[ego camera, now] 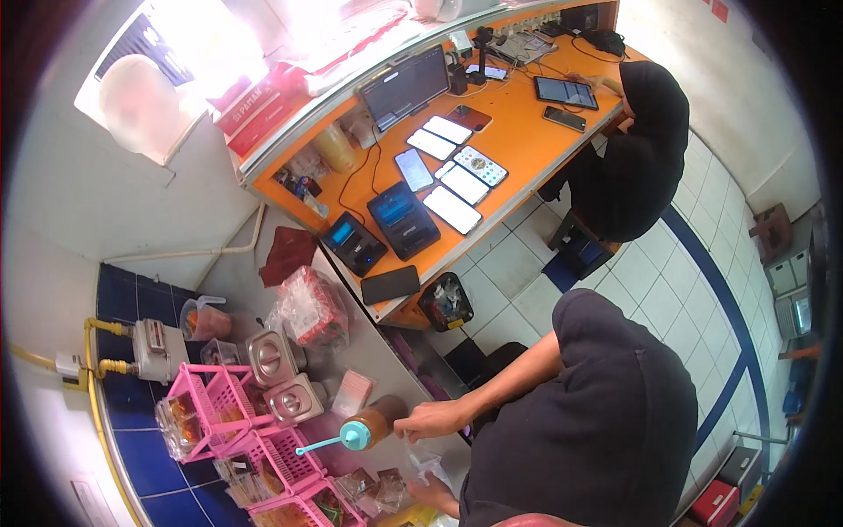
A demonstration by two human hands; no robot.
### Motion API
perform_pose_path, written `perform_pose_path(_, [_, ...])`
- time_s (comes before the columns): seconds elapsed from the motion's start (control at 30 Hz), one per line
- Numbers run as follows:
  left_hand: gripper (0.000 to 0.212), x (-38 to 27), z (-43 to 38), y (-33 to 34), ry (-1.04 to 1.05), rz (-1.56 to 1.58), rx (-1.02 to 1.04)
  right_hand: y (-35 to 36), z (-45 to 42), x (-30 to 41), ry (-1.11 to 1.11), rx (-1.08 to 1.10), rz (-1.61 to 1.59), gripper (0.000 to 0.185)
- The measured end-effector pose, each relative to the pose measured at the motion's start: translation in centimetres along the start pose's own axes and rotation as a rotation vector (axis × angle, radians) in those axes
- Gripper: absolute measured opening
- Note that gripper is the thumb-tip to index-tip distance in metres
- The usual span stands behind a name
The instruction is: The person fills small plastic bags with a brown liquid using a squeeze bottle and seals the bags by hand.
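Observation:
My right hand (pixel 431 420) reaches in from the right over the grey counter (pixel 388 369), fingers bent, beside a sauce bottle (pixel 379 423) with a turquoise cap and long spout; whether they grip anything is unclear. Nearer the bottom, my left hand (pixel 436 494) holds a small clear plastic bag (pixel 425 461), which lies between the hands. Clear sachets with dark contents (pixel 375 489) lie left of it. Pink plastic baskets (pixel 284 454) hold more packets. Above them sit two lidded steel containers (pixel 270 359) and a stack of pinkish packets (pixel 353 391).
A co-worker in black (pixel 649 151) sits at the orange desk (pixel 514 141), a hand at a tablet (pixel 565 92). Several phones (pixel 452 209), two printers (pixel 403 219) and a monitor (pixel 406 87) stand there. A wrapped red bundle (pixel 313 309), gas meter (pixel 158 349) and bin (pixel 446 302) are nearby.

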State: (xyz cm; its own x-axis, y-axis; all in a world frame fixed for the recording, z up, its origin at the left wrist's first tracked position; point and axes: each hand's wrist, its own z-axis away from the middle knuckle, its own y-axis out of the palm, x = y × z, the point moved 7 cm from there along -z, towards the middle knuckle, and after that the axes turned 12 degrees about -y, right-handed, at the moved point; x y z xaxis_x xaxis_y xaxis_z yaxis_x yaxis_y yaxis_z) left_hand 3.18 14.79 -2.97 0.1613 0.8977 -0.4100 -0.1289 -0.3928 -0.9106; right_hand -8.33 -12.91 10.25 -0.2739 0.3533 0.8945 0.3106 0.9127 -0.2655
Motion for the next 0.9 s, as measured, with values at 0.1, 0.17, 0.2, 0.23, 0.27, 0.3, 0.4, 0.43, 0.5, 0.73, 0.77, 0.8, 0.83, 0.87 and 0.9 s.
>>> perform_pose_path(0.1, [0.056, -7.4, 1.8, -4.5, -0.032, -0.204, -0.015, -1.7, 1.1, -0.5, 0.085, -0.022, -0.111, 0.020])
perform_pose_path(0.17, [0.059, -10.8, 1.8, -4.5, -0.010, 0.349, 0.179, -2.2, 1.9, -1.0, 0.128, -0.094, -0.155, 0.018])
perform_pose_path(0.2, [0.060, -12.6, 2.2, -4.3, 0.000, 0.625, 0.289, -2.5, 2.6, -1.2, 0.155, -0.132, -0.175, 0.017])
perform_pose_path(0.23, [0.060, -14.9, 3.1, -3.7, -0.034, 0.740, 0.473, -3.1, 3.4, -1.1, 0.189, -0.142, -0.149, 0.018])
perform_pose_path(0.27, [0.060, -17.3, 4.4, -3.4, -0.071, 0.848, 0.662, -3.8, 4.2, -0.9, 0.223, -0.154, -0.124, 0.019])
perform_pose_path(0.3, [0.060, -18.9, 5.7, -3.8, -0.125, 0.966, 0.818, -3.7, 4.2, -0.5, 0.241, -0.132, -0.108, 0.019])
perform_pose_path(0.4, [0.042, -21.4, 7.1, -2.6, -0.073, 0.955, 0.995, -5.9, 6.6, 1.0, 0.154, -0.266, 0.004, 0.022])
perform_pose_path(0.43, [0.039, -21.7, 7.2, -1.9, -0.051, 0.894, 1.014, -6.5, 7.3, 1.2, 0.194, -0.261, -0.005, 0.022])
perform_pose_path(0.5, [0.024, -21.5, 6.6, 0.0, 0.002, 0.804, 0.997, -7.5, 9.0, 1.6, 0.283, -0.241, -0.028, 0.024])
perform_pose_path(0.73, [0.020, -18.2, 7.1, 2.2, -0.046, 0.734, 1.080, -4.2, 15.0, -1.8, 0.361, -0.380, -0.258, 0.026])
perform_pose_path(0.77, [0.022, -17.3, 6.6, 2.7, -0.049, 0.721, 1.093, -3.7, 15.6, -2.1, 0.362, -0.436, -0.252, 0.025])
perform_pose_path(0.8, [0.025, -18.2, 7.0, 2.4, -0.016, 0.670, 1.124, -3.4, 16.4, -2.1, 0.371, -0.499, -0.245, 0.025])
perform_pose_path(0.83, [0.028, -19.6, 7.6, 1.4, 0.013, 0.620, 1.146, -3.1, 17.0, -1.8, 0.376, -0.555, -0.243, 0.024])
perform_pose_path(0.87, [0.031, -20.6, 8.1, 0.9, 0.040, 0.570, 1.166, -3.2, 18.1, -1.5, 0.402, -0.618, -0.175, 0.024])
perform_pose_path(0.9, [0.033, -21.2, 8.2, 1.0, 0.066, 0.528, 1.226, -3.8, 18.8, -0.8, 0.415, -0.675, -0.108, 0.024])
